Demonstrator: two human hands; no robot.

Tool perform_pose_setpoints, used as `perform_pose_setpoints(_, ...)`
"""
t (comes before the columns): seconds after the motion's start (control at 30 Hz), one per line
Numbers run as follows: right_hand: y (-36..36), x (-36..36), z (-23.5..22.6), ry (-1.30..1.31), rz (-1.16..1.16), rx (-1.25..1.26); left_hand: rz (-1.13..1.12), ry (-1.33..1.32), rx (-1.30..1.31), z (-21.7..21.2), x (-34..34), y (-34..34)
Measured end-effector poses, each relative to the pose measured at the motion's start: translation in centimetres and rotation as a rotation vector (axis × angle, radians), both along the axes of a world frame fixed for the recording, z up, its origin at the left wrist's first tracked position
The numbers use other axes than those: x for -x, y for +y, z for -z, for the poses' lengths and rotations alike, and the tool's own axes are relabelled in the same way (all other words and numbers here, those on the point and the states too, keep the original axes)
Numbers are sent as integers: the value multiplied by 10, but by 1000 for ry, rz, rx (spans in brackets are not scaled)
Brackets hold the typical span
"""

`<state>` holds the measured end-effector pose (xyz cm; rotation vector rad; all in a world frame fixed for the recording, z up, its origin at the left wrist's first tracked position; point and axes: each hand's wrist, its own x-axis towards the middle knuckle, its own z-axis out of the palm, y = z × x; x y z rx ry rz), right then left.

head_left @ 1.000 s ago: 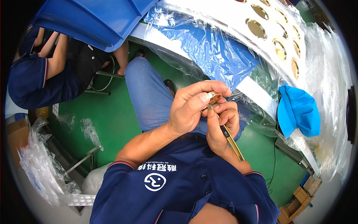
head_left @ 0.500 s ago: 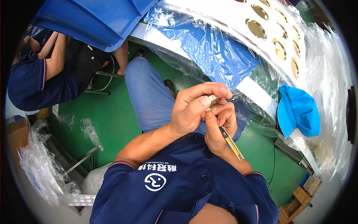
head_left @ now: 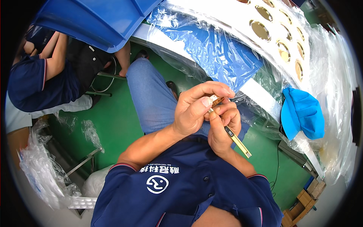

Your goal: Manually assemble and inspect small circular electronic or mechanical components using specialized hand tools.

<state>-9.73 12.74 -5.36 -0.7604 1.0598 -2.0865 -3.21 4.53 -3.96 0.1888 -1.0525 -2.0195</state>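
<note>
My left hand [head_left: 190, 110] is closed over my lap, pinching a small shiny copper-gold piece [head_left: 216, 101] between thumb and fingers. Its full shape is hidden by the fingers. My right hand [head_left: 222, 128] is wrapped round a slim yellow utility knife [head_left: 239, 143], whose tail end sticks out below the palm toward my right forearm. The knife's front end points up at the gold piece, and the thumb lies close to it. Both hands meet at the piece; whether the blade touches it I cannot tell.
A white tray [head_left: 242, 17] with several round gold parts [head_left: 259, 30] lies on the table, beside plastic film over a blue sheet [head_left: 227, 56]. A blue cap [head_left: 302, 113] sits at the table's right. At upper left are a blue bin [head_left: 94, 22] and a seated person [head_left: 45, 79].
The knife's tail end has swung slightly to the right and up as my right hand turned. My left hand stays nearly in place. Behind the seated person at left, a light-coloured leg has appeared.
</note>
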Motion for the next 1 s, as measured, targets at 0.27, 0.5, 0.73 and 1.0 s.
perform_pose_setpoints(0.27, 2, 2, 1, 56, 38, -54, -16, -9, 46, 0, 2, -2)
perform_pose_setpoints(0.5, 4, 3, 2, 70, -20, -70, 4, 35, 83, 6, 3, -3)
perform_pose_setpoints(0.73, 3, -1, -2, -115, -60, -41, -54, 104, 90, 7, 7, 1)
perform_pose_setpoints(1.0, 2, -1, 2, -277, -110, -51, -43, 96, 73, 7, 6, 0)
